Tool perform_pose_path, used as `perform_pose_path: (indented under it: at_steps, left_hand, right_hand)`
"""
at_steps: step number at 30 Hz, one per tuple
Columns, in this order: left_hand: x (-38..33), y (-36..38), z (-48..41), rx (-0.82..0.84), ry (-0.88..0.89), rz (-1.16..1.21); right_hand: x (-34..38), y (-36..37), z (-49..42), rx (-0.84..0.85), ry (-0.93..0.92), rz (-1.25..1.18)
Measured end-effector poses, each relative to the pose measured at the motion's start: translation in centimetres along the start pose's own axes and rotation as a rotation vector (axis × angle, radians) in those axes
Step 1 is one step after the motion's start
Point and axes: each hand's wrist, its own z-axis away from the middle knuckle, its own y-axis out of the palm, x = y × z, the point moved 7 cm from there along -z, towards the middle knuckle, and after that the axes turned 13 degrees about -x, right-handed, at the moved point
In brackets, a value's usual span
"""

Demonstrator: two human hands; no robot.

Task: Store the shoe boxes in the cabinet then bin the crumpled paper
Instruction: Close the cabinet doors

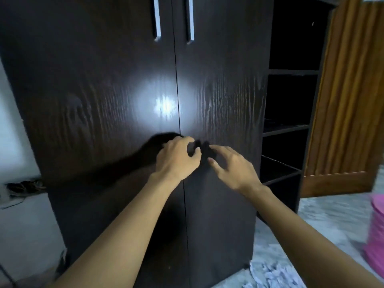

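A dark wood cabinet [128, 100] fills the view, both doors closed, with two silver handles [157, 19] near the top. My left hand [176, 156] is at the seam between the doors with its fingers loosely curled, holding nothing. My right hand [232, 165] hovers just in front of the right door, fingers spread and relaxed. Crumpled white paper [272, 275] lies on the floor at the cabinet's lower right corner. No shoe boxes are visible.
Open dark shelves [286, 129] stand to the right of the cabinet. A brown wooden door [349, 100] is further right. A pink bin [376, 231] sits at the right edge on the marble floor. Cluttered items [25, 187] lie at the left.
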Motion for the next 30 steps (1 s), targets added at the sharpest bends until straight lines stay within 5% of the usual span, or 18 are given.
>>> perform_pose_path:
  at_steps: [18,24,30]
  left_hand:
    - [-10.7,28.4,19.9,0.673,-0.086,0.377]
    - [-16.5,36.1,24.1,0.752,-0.132,0.338]
    - [-14.0,41.8,30.2,0.816,-0.208,0.272]
  right_hand:
    - [-29.2,-5.9,19.6,0.220,0.434,0.295]
    - [-37.7,-6.7,24.6,0.247,0.544,0.246]
    - [-42.0,-2.5,30.7,0.277,0.647,0.172]
